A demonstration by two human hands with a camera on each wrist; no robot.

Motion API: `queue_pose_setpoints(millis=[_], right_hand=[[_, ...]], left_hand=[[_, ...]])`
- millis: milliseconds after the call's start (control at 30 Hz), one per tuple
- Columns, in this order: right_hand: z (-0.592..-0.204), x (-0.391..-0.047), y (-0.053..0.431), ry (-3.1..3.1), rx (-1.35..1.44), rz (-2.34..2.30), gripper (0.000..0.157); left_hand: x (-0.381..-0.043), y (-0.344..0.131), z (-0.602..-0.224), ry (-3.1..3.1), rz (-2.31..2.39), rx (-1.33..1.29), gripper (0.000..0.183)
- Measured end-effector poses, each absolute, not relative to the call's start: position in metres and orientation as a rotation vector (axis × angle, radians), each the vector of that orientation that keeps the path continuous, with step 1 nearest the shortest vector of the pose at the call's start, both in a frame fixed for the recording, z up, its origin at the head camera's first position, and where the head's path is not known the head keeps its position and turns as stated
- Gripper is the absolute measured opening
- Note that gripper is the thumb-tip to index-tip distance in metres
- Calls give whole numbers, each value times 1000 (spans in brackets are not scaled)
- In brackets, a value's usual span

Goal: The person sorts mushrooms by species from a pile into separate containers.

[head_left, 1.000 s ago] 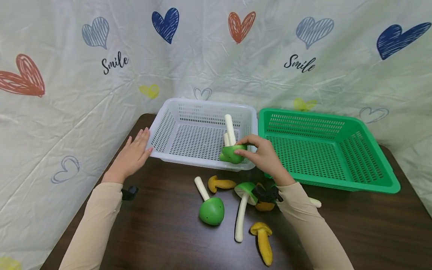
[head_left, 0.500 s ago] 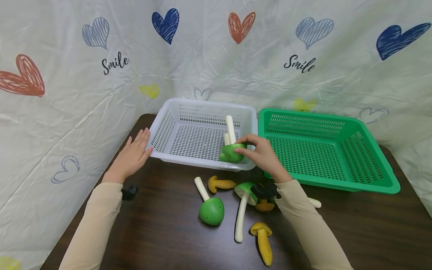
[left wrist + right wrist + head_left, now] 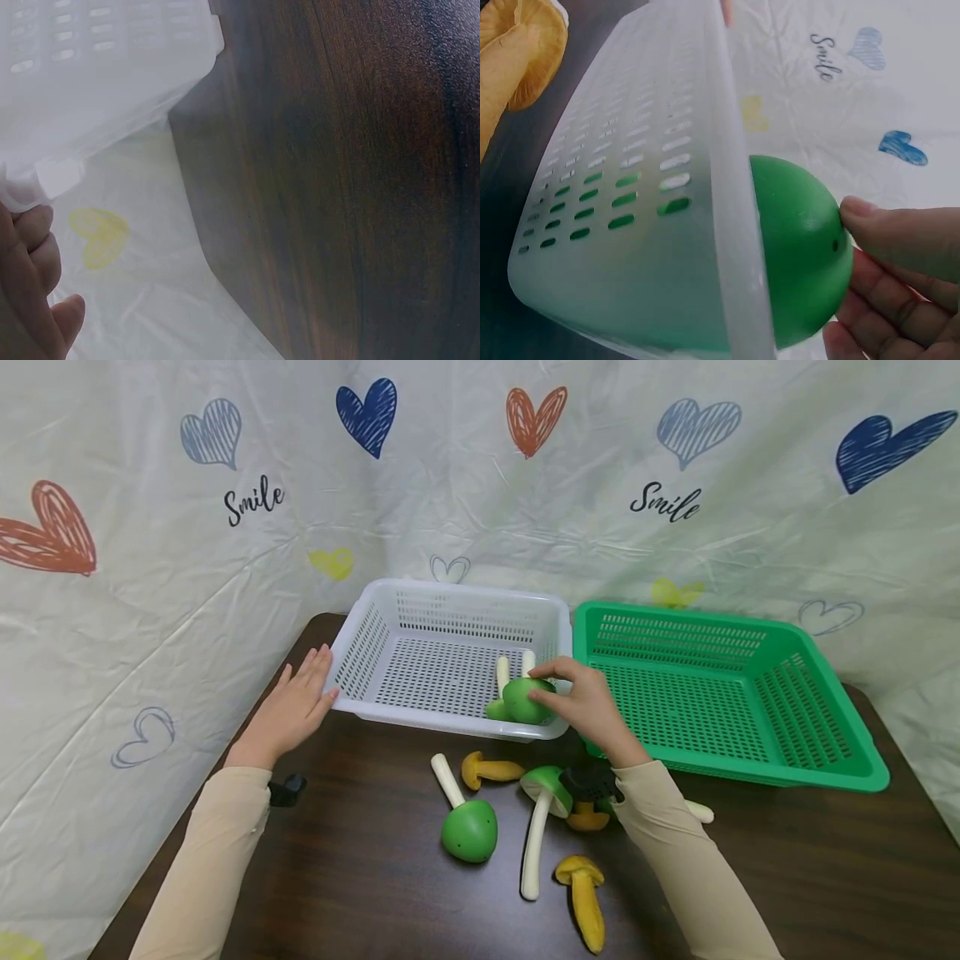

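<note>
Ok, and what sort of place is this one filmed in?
Probably a staged recording corner, not a working kitchen: a heart-printed sheet hangs behind a dark table set with a white basket, a green basket and toy-like mushrooms.

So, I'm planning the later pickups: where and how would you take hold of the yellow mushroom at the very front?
Probably by the slim stem of that yellow mushroom, just below its wider cap, pinched across from above. It lies on its side on the table, cap pointing away from the head camera, with no other mushroom touching it.
</note>
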State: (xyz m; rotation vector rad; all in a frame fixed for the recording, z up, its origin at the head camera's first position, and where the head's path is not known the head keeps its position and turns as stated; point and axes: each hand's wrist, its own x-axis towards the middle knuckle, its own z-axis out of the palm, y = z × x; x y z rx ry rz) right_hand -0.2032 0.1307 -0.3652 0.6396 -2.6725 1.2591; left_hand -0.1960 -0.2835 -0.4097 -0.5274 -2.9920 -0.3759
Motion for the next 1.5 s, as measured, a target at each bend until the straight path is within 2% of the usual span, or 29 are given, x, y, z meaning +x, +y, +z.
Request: queue_pose_setpoints(millis=[500,967,1500], right_hand=[[-361,-190,144,-2583,695,1271,26],[-361,-154,175,-2499,711,1261,20],[-359,-119,188,-2469,787,1211,29]], left_hand=[[-195,-283,-408,-2990,-393,-527,64],[-194,-282,-406,-2995,-388,-529,63],[-195,-282,-405,-3016,-376,-528,63]])
